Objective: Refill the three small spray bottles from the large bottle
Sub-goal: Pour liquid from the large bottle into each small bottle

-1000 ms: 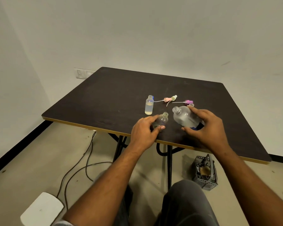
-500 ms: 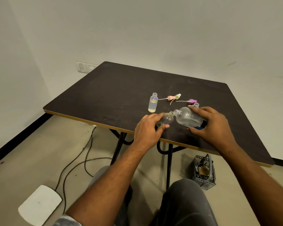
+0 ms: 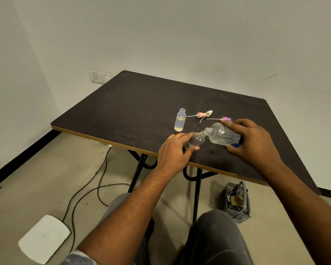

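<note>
Fingers of the right hand point(image 3: 256, 144) are gripping the tilted large bottle point(image 3: 221, 135); the left hand point(image 3: 173, 153) is pinching a small spray bottle point(image 3: 194, 141). Any wobble between those narrow necks could be spilling liquid onto the table point(image 3: 141, 104).

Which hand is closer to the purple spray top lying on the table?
Right. The right hand, gripping the large bottle, lies right beside the purple spray top; the left hand, gripping a small bottle, is farther, down-left of it.

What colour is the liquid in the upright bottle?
Pale yellow, in the small clear bottle; head view.
</note>
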